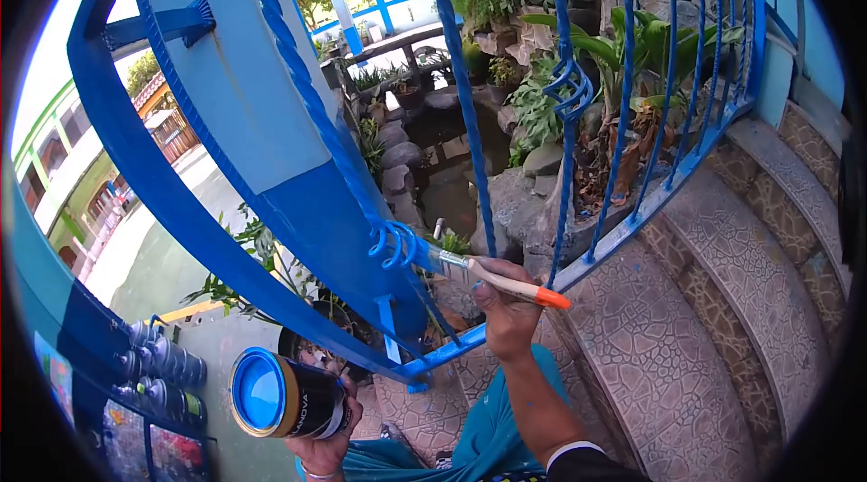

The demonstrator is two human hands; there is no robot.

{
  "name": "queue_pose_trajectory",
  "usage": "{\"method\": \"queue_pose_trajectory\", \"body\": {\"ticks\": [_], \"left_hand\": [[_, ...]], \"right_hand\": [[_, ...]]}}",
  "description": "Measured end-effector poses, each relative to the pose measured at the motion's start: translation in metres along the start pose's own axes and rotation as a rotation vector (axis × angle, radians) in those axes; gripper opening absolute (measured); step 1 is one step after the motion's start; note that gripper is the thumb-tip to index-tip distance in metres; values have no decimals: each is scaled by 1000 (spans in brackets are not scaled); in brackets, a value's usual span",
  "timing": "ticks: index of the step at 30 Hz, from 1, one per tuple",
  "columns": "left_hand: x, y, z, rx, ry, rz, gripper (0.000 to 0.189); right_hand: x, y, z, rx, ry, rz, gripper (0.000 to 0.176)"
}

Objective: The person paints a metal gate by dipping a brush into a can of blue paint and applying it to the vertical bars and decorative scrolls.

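My right hand (508, 318) grips a paintbrush (513, 285) by its pale wooden handle, which ends in an orange tip. Its bristle end meets the blue basket-shaped twist (392, 245) on a spiral railing bar. In my left hand (330, 444) is a black paint can (312, 403), tilted so its round mouth shows bright blue paint inside. The blue metal railing (465, 343) runs between me and the pond, its bottom rail just beyond my right hand. Most of the left fingers are hidden behind the can.
Patterned stone steps (632, 319) curve up on the right. Beyond the railing lie a rock-edged pond (449, 198) and leafy plants (623, 53). A blue two-tone pillar (248, 76) stands at left, with several large water bottles (176, 363) at lower left.
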State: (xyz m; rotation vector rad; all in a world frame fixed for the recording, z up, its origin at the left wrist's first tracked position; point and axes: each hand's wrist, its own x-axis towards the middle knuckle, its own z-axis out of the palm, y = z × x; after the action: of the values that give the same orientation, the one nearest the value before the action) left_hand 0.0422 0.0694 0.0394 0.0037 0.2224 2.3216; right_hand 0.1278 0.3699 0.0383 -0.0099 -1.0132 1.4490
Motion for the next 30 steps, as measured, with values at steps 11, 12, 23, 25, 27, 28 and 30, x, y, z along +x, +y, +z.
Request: {"method": "queue_pose_trajectory", "body": {"ticks": [11,12,23,25,27,28,30], "left_hand": [[-11,-4,-8,43,132,106,82],[-12,-6,-7,33,143,112,83],[-16,-10,-12,10,148,171,85],[-15,-11,-11,14,143,172,85],[-14,-10,-12,1,152,168,85],[-14,-10,-11,-6,156,164,86],[-13,-11,-9,-13,146,165,85]], "right_hand": [[19,-36,-7,-49,-63,185,25],[22,-36,-7,-97,-26,98,25],[39,-63,18,-202,33,-67,26],[33,-65,23,-210,41,-49,27],[32,-60,26,-324,-43,-212,29],[31,-58,27,-382,-84,-295,30],[24,-58,28,-456,-111,-321,31]]}}
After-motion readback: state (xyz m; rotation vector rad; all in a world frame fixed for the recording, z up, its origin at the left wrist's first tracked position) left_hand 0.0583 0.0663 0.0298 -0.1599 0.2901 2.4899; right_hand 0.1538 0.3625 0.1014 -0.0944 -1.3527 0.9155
